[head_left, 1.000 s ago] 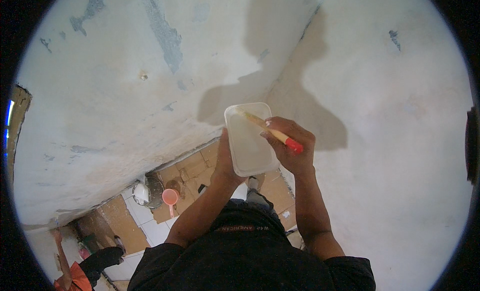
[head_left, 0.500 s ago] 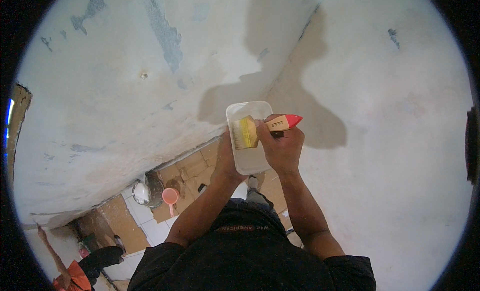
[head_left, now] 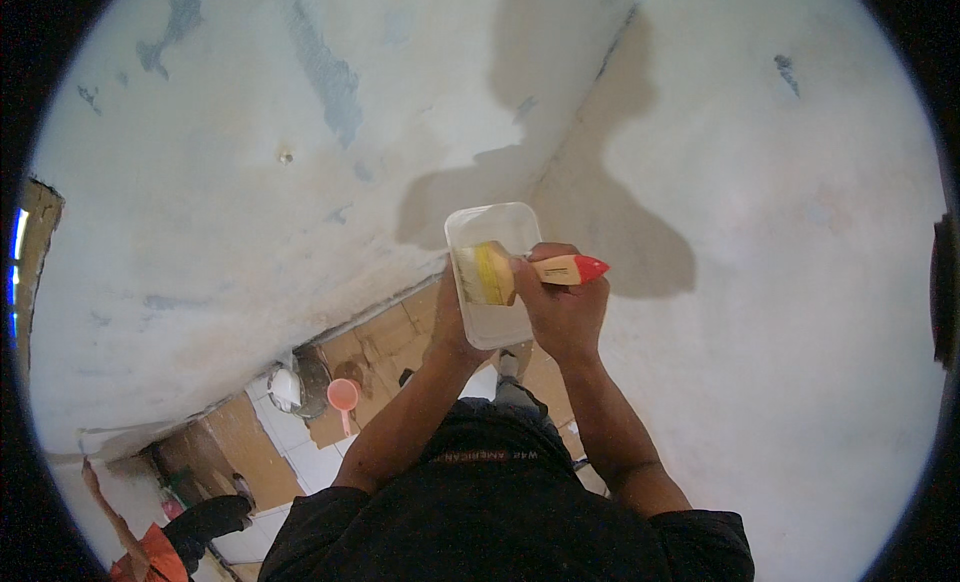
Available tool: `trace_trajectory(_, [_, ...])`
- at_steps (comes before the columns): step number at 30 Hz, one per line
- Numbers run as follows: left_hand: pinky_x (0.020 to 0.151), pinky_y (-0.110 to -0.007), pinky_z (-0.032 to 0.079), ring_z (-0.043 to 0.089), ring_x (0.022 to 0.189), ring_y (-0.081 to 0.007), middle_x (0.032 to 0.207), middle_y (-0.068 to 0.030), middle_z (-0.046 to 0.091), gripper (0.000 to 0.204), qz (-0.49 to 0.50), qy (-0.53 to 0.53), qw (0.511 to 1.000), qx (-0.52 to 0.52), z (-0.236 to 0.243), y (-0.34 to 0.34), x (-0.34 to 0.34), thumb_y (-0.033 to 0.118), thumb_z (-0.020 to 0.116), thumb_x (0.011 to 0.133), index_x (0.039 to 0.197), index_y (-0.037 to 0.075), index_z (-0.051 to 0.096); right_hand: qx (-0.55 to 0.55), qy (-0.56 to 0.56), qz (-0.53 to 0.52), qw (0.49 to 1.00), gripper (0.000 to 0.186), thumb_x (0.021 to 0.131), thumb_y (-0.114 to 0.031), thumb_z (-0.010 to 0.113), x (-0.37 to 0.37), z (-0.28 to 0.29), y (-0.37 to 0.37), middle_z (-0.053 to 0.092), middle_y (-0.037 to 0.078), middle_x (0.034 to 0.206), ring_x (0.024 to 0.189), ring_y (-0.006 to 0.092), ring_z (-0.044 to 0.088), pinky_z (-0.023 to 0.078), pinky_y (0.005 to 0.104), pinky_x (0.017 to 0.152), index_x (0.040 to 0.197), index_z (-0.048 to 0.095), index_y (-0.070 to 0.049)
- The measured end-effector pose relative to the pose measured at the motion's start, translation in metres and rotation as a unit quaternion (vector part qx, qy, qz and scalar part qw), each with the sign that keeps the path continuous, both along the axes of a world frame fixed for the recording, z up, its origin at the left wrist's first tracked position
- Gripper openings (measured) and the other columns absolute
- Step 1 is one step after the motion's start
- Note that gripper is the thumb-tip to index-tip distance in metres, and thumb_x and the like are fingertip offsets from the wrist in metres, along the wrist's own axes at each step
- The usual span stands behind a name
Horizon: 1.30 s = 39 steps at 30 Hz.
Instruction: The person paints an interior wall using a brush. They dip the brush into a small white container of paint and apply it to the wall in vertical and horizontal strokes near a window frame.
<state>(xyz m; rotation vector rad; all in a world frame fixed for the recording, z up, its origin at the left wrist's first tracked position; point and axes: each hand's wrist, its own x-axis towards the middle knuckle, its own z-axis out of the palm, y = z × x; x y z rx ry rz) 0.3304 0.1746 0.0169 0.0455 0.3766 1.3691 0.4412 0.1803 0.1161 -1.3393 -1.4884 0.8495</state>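
A white, rectangular plastic tub (head_left: pixel 492 216) with rounded corners is held up before me, close to a corner of two walls. My left hand (head_left: pixel 458 327) grips it along its left side and underneath; most of those fingers are hidden behind the tub. In my right hand (head_left: pixel 566 307) is a wide paintbrush (head_left: pixel 492 274) with a pale wooden, red-tipped handle and a yellow band. The fingers wrap the handle near its base. The pale bristles lie over the tub's opening and point left, by its left wall. Something whitish seems to be inside the tub.
Whitish walls with grey bare patches (head_left: pixel 330 77) meet ahead. Below left, a pink dipper (head_left: pixel 342 394) and a bucket (head_left: pixel 309 384) stand on a floor of cardboard (head_left: pixel 240 442) and white tiles. A person in orange (head_left: pixel 155 554) reaches toward the wall at far lower left.
The brush and my right hand have dipped slightly lower in the picture. The tub has shifted a little left. The other person's hand has moved slightly.
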Motion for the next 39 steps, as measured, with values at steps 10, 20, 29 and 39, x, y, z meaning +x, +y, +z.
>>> trace_trajectory(10, [0.095,-0.046,0.053,0.06,0.115,-0.0281,0.13,-0.0114,0.056,0.062,0.014,-0.007,0.999,0.049,0.007,0.003,-0.014,0.057,0.032,0.1,0.14,0.011,0.044,-0.244,0.485,-0.077,0.837,0.017,0.089,-0.012,0.066,0.038,-0.014,0.017,0.062,0.009,0.1,0.087,0.0213,0.066,0.061,0.0363,0.074,0.101,0.06,-0.003])
trace_trajectory(20, [0.094,-0.049,0.054,0.063,0.109,-0.0314,0.125,-0.0133,0.061,0.065,0.061,0.012,0.998,0.023,0.021,0.014,-0.023,0.06,0.033,0.098,0.142,0.014,0.044,-0.193,0.548,0.016,0.814,0.013,0.092,-0.009,0.061,0.031,-0.005,0.052,0.061,0.009,0.105,0.092,0.0212,0.067,0.066,0.0335,0.075,0.103,0.057,-0.004])
trace_trajectory(29, [0.094,-0.047,0.053,0.061,0.114,-0.0283,0.13,-0.0099,0.057,0.062,0.076,0.015,0.993,0.091,0.022,0.02,-0.025,0.06,0.034,0.098,0.14,0.015,0.045,-0.135,0.568,0.004,0.812,0.01,0.092,-0.004,0.061,0.016,0.002,0.072,0.062,0.01,0.108,0.097,0.0202,0.066,0.063,0.0297,0.078,0.102,0.058,-0.003])
trace_trajectory(39, [0.097,-0.05,0.051,0.059,0.116,-0.0299,0.13,-0.0084,0.057,0.058,0.11,0.021,0.992,0.065,-0.016,0.027,-0.038,0.057,0.038,0.099,0.14,0.017,0.046,0.023,0.669,0.007,0.742,0.017,0.092,-0.003,0.063,-0.019,0.015,0.176,0.06,0.006,0.108,0.101,0.0182,0.064,0.057,0.0298,0.092,0.107,0.057,-0.004])
